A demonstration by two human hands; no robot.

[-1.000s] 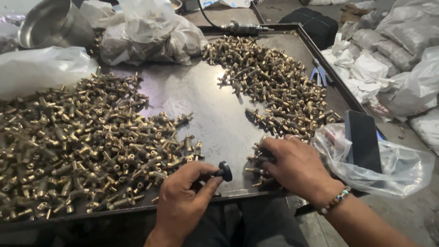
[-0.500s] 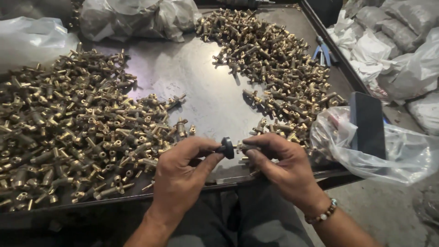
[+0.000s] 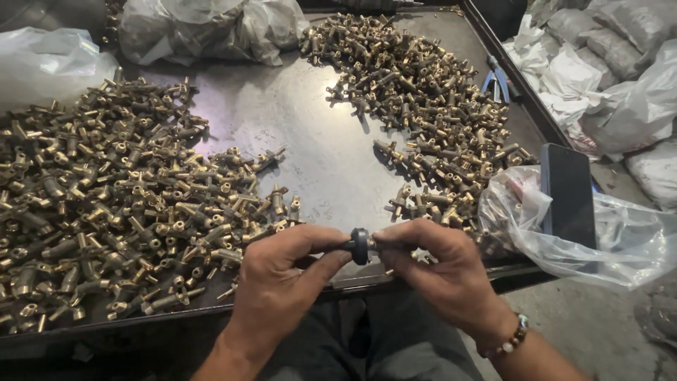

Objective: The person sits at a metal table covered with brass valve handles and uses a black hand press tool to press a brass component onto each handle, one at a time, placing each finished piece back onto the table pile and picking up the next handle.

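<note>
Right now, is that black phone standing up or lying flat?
Lying flat: the black phone rests face up on a clear plastic bag beside the tray.

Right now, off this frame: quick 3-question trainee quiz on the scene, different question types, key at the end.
1. True or false: both hands grip the small black round knob.
2. Which heap of brass valve fittings looks larger: left or right?
3. The dark flat phone rests on: A) the dark metal tray, B) a clear plastic bag, C) a knee.

Key: 1 true, left hand and right hand; 2 left; 3 B.
</note>
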